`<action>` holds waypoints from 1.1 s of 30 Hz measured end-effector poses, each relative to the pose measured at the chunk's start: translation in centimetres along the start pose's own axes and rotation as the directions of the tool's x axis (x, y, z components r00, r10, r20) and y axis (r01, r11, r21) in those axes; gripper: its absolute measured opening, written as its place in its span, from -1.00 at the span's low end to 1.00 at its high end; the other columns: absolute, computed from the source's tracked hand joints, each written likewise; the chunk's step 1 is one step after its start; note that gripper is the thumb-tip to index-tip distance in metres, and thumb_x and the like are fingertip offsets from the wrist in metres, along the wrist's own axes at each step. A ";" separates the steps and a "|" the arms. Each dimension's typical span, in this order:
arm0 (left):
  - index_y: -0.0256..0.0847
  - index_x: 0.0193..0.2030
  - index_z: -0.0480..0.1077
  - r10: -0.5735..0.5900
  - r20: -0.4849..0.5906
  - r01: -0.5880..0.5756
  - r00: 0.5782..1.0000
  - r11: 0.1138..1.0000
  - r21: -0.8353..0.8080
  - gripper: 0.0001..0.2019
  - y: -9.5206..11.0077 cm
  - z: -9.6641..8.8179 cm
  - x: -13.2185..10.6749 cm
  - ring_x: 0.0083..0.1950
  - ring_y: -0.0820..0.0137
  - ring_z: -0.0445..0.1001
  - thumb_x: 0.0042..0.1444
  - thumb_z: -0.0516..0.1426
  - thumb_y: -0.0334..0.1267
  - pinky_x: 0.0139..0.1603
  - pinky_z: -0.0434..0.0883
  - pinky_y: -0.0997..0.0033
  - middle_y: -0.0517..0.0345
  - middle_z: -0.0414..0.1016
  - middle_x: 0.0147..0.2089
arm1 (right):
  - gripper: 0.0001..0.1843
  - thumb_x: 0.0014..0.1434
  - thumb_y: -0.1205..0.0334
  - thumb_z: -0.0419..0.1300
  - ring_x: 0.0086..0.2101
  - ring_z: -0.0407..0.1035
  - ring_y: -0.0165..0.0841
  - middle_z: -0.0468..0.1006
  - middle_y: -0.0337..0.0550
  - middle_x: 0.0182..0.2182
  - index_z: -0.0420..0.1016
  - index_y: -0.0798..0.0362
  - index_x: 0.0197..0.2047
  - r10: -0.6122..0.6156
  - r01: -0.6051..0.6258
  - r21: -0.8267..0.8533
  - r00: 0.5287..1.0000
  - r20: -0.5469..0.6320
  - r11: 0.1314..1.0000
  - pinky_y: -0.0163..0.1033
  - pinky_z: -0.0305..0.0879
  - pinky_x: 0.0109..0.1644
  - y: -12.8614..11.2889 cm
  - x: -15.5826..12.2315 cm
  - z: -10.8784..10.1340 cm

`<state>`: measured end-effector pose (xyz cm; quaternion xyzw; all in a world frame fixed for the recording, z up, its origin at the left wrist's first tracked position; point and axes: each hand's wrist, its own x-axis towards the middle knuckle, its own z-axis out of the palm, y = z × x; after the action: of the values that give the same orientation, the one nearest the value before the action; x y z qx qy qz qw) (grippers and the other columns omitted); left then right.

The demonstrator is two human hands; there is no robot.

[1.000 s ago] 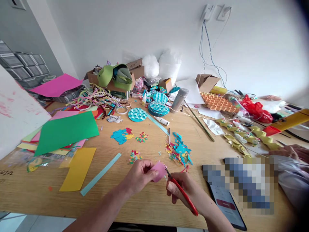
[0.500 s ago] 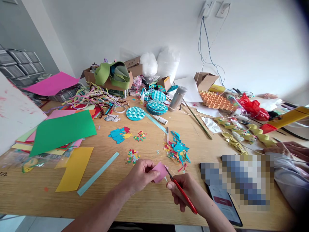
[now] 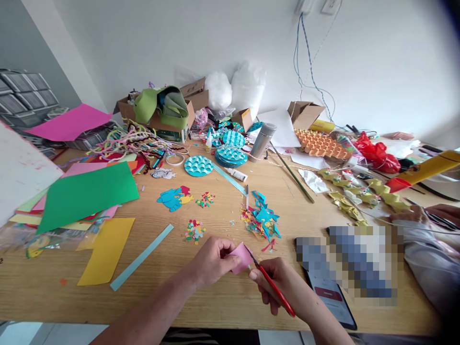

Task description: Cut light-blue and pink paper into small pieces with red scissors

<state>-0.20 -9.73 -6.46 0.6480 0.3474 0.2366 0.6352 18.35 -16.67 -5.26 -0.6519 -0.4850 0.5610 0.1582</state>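
Observation:
My left hand (image 3: 212, 261) pinches a small folded piece of pink paper (image 3: 240, 257) just above the wooden table (image 3: 223, 302), near its front edge. My right hand (image 3: 283, 287) is closed round red-handled scissors (image 3: 275, 287). The scissor blades meet the right edge of the pink paper. A heap of blue and mixed-colour paper offcuts (image 3: 261, 220) lies just beyond both hands, and a smaller pile of confetti-like bits (image 3: 194, 231) lies to its left.
A phone (image 3: 332, 299) lies right of my right hand. Another person's hands (image 3: 424, 215) and sleeve are at the right edge. Green (image 3: 86, 194), yellow (image 3: 106, 249) and pink sheets lie left, with a light blue strip (image 3: 142, 257). Boxes, teal paper discs (image 3: 199, 166) and a metal bottle (image 3: 262, 141) crowd the back.
The view has tipped slightly downward, shifting everything up in the frame. My hands stay in the same hold, with the pink paper turned a little against the scissor blades.

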 end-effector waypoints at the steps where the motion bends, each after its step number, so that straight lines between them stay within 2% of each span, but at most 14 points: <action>1: -0.25 -0.60 0.21 -0.005 0.008 0.005 1.000 1.000 0.012 -0.80 0.0 0.1 0.1 -0.53 0.55 0.05 -0.03 0.09 -0.28 -0.51 -0.01 0.48 0.32 0.11 -0.61 | -0.46 0.02 -0.24 0.19 -0.75 0.31 -0.49 0.42 -0.23 -0.71 0.24 0.10 -0.59 -0.014 0.014 -0.001 1.000 0.011 1.000 -0.47 0.03 -0.72 0.1 0.0 -0.1; 5: -0.26 -0.58 0.27 -0.023 0.048 0.020 0.999 0.998 0.053 -0.82 0.0 0.3 0.2 -0.51 0.54 0.10 -0.02 0.10 -0.28 -0.50 0.02 0.48 0.29 0.20 -0.59 | -0.46 0.03 -0.23 0.19 -0.71 0.36 -0.46 0.44 -0.21 -0.68 0.25 0.11 -0.56 -0.048 0.048 -0.014 0.998 0.043 0.999 -0.47 0.05 -0.68 0.1 -0.2 -0.5; 10: -0.26 -0.58 0.29 -0.023 0.059 0.020 0.998 0.998 0.051 -0.82 0.1 0.6 0.5 -0.49 0.51 0.19 -0.02 0.11 -0.26 -0.49 0.06 0.48 0.23 0.32 -0.54 | -0.48 0.02 -0.22 0.21 -0.70 0.34 -0.48 0.42 -0.24 -0.67 0.26 0.10 -0.56 -0.033 0.034 -0.005 0.998 0.057 0.999 -0.47 0.07 -0.67 0.2 -0.1 -0.9; 15: -0.25 -0.60 0.26 -0.029 0.064 0.024 0.998 0.997 0.075 -0.80 0.3 0.8 1.0 -0.50 0.52 0.17 -0.02 0.10 -0.26 -0.49 0.05 0.48 0.25 0.27 -0.57 | -0.48 -0.01 -0.20 0.23 -0.76 0.25 -0.53 0.40 -0.28 -0.71 0.23 0.08 -0.59 -0.011 0.010 0.023 0.999 0.044 1.000 -0.47 0.04 -0.71 0.4 0.2 -1.0; 23: -0.25 -0.61 0.26 -0.066 0.060 0.066 0.996 0.998 -0.003 -0.79 -0.3 1.0 2.0 -0.55 0.54 0.06 -0.03 0.11 -0.24 -0.53 -0.04 0.45 0.31 0.15 -0.64 | -0.46 -0.05 -0.23 0.22 -0.83 0.11 -0.56 0.33 -0.33 -0.81 0.20 0.06 -0.65 0.090 -0.083 0.081 0.992 -0.088 0.993 -0.44 0.01 -0.76 0.7 0.6 -1.2; 27: -0.27 -0.61 0.28 -0.085 0.027 0.087 0.996 0.990 -0.112 -0.75 -0.5 1.1 2.5 -0.55 0.55 0.08 -0.06 0.16 -0.17 -0.53 0.00 0.48 0.31 0.14 -0.64 | -0.44 0.01 -0.27 0.14 -0.81 0.17 -0.52 0.35 -0.30 -0.79 0.23 0.07 -0.63 0.126 -0.109 0.102 0.977 -0.170 0.989 -0.43 -0.08 -0.75 1.7 1.2 -1.7; 30: -0.32 -0.52 0.41 -0.133 0.042 0.140 0.990 0.952 -0.274 -0.72 -0.7 1.1 2.6 -0.51 0.50 0.24 -0.09 0.21 -0.09 -0.48 0.15 0.49 0.21 0.32 -0.58 | -0.45 0.08 -0.27 0.10 -0.67 0.35 -0.43 0.48 -0.19 -0.63 0.34 0.11 -0.52 -0.008 0.021 0.053 0.973 -0.232 0.998 -0.37 0.15 -0.61 2.2 1.7 -2.3; 32: -0.36 -0.43 0.49 -0.138 0.032 0.140 0.990 0.923 -0.359 -0.69 -0.9 0.9 2.6 -0.48 0.46 0.31 -0.10 0.24 -0.07 -0.44 0.23 0.46 0.13 0.41 -0.53 | -0.43 0.11 -0.28 0.08 -0.55 0.41 -0.38 0.53 -0.12 -0.49 0.41 0.14 -0.43 -0.127 0.132 0.005 0.960 -0.249 0.991 -0.32 0.27 -0.47 2.1 1.9 -2.7; 33: -0.36 -0.41 0.51 -0.136 0.024 0.135 0.990 0.909 -0.395 -0.68 -1.0 0.8 2.6 -0.48 0.45 0.32 -0.11 0.25 -0.07 -0.43 0.25 0.45 0.11 0.44 -0.51 | -0.41 0.11 -0.29 0.06 -0.52 0.42 -0.37 0.53 -0.11 -0.46 0.43 0.14 -0.40 -0.148 0.152 -0.003 0.957 -0.251 0.988 -0.30 0.29 -0.43 1.9 1.9 -2.8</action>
<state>1.96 -8.33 -7.89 0.4803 0.3377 0.2584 0.7671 21.52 -15.07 -6.90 -0.6775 -0.5045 0.4648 0.2655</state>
